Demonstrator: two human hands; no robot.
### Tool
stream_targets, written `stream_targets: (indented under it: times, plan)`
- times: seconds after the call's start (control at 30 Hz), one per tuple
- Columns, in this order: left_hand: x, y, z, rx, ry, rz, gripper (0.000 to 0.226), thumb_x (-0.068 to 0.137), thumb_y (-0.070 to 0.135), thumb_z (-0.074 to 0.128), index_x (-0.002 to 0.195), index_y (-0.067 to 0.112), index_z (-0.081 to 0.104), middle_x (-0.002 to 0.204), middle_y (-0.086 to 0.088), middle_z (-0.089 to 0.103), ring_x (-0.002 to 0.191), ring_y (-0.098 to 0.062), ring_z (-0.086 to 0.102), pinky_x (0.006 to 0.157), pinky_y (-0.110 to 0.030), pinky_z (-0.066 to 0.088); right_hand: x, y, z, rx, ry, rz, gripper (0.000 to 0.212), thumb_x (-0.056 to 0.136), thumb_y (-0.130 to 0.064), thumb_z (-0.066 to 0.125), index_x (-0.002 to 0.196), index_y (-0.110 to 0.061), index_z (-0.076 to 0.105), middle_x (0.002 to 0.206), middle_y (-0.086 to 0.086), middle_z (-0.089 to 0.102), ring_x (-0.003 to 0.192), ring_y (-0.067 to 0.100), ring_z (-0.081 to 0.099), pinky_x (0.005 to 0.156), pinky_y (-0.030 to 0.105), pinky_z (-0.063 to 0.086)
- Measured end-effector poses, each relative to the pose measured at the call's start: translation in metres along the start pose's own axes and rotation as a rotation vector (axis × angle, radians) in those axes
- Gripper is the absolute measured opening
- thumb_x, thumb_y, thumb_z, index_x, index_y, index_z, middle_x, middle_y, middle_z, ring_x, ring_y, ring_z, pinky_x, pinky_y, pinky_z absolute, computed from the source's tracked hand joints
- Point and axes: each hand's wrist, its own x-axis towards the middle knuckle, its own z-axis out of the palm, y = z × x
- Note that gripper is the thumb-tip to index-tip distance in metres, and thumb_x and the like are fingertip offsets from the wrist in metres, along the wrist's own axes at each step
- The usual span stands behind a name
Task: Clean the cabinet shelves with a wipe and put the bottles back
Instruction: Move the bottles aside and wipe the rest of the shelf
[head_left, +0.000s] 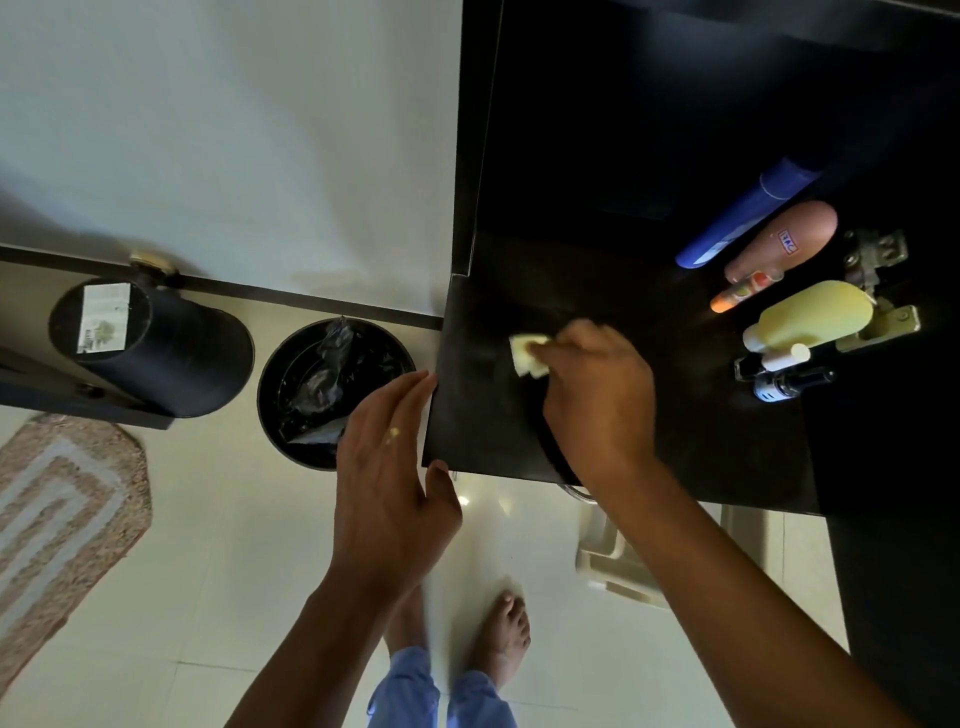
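Two bare hands are working at a black cabinet shelf (488, 415). The right hand (597, 395) is pinching a pale yellow wipe (527, 353) in curled fingers and pressing it down on the shelf surface, with the wipe sticking out just past the fingertips toward the shelf's left edge. The left hand (389, 467) is lying with straight, relaxed fingers against that left edge, gripping nothing, thumb near the front corner. Beyond and to the right of the right hand, bottles are lying together on the same dark surface: a blue bottle (743, 213), an orange-capped peach bottle (774, 244), a yellow bottle (810, 317) and a small dark bottle (789, 382). Left of the left hand, a round black bin (332, 389) with a liner is standing on the floor, and farther left a black cylinder (150, 348) and a patterned mat (62, 519).
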Motion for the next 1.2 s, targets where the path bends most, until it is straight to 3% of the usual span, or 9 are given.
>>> stream_targets:
  times: [0.17,0.27,0.37,0.53,0.63,0.73,1.0,1.13,1.2]
  plan:
    - [0.008,0.002,-0.001,-0.051,-0.018,-0.062,0.080,0.071,0.006,0.058,0.150,0.015,0.047,0.152,-0.002,0.048,0.144,-0.013,0.038,0.116,-0.048,0.042,0.032,-0.043,0.015,0.052,-0.049,-0.108,0.020,0.079,-0.004,0.065,0.094,-0.012,0.076,0.095,0.005,0.066,0.090,0.025,0.059,0.068,0.030,0.048]
    - [0.012,0.003,-0.004,-0.117,0.007,-0.114,0.079,0.072,0.005,0.052,0.150,0.014,0.047,0.153,-0.001,0.047,0.141,-0.005,0.035,0.117,-0.040,0.039,-0.006,-0.053,0.012,0.159,-0.127,-0.245,0.021,0.078,-0.003,0.073,0.098,-0.012,0.075,0.094,0.006,0.065,0.089,0.025,0.058,0.068,0.038,0.054]
    - [0.013,0.000,-0.005,-0.140,-0.007,-0.147,0.076,0.076,0.007,0.050,0.152,0.015,0.045,0.154,-0.001,0.046,0.144,-0.014,0.039,0.117,-0.047,0.042,-0.056,-0.035,-0.001,0.171,-0.224,-0.331,0.038,0.068,-0.004,0.086,0.104,-0.016,0.076,0.100,0.001,0.070,0.092,0.021,0.064,0.074,0.033,0.060]
    - [0.011,0.004,0.002,-0.109,-0.023,-0.073,0.074,0.077,0.005,0.050,0.149,0.020,0.048,0.150,0.008,0.048,0.137,0.012,0.030,0.115,-0.046,0.045,-0.036,0.018,-0.007,0.074,-0.016,-0.148,0.029,0.071,-0.002,0.076,0.097,-0.015,0.079,0.091,0.004,0.068,0.079,0.028,0.064,0.067,0.032,0.057]
    - [0.011,0.007,0.006,-0.046,-0.029,-0.032,0.076,0.073,0.001,0.048,0.148,0.015,0.051,0.152,0.001,0.050,0.143,-0.003,0.036,0.116,-0.047,0.045,0.027,0.024,-0.003,-0.024,0.018,-0.082,0.026,0.072,-0.002,0.070,0.091,-0.017,0.079,0.085,0.006,0.064,0.077,0.032,0.060,0.061,0.034,0.050]
    - [0.015,0.017,0.007,0.049,-0.072,-0.016,0.080,0.072,0.002,0.045,0.151,0.015,0.049,0.159,0.002,0.044,0.154,-0.020,0.030,0.123,-0.045,0.034,0.090,0.008,0.008,-0.069,0.026,-0.029,0.023,0.081,-0.007,0.073,0.102,-0.016,0.078,0.098,0.006,0.068,0.091,0.029,0.065,0.074,0.034,0.051]
    - [0.029,0.032,0.007,0.094,-0.145,-0.007,0.085,0.078,0.041,0.022,0.159,0.019,0.036,0.167,0.003,0.033,0.159,-0.017,0.013,0.129,-0.042,0.021,0.138,-0.033,0.014,-0.069,-0.102,0.022,0.016,0.097,-0.010,0.059,0.109,-0.009,0.069,0.107,0.012,0.070,0.100,0.029,0.068,0.077,0.031,0.048]
    - [0.029,0.033,0.008,0.079,-0.137,-0.031,0.084,0.079,0.042,0.022,0.158,0.018,0.038,0.166,0.002,0.035,0.158,-0.020,0.020,0.127,-0.045,0.026,0.100,-0.032,0.020,0.053,0.103,-0.073,0.017,0.076,0.006,0.072,0.089,-0.004,0.074,0.095,0.013,0.068,0.088,0.032,0.064,0.067,0.036,0.054]
    - [0.029,0.036,0.008,0.032,-0.104,-0.030,0.080,0.080,0.039,0.026,0.155,0.018,0.041,0.162,0.002,0.040,0.153,-0.012,0.028,0.123,-0.033,0.030,0.074,-0.032,0.023,0.095,0.138,-0.093,0.015,0.074,0.002,0.077,0.087,-0.005,0.073,0.091,0.011,0.065,0.083,0.029,0.061,0.061,0.035,0.056]
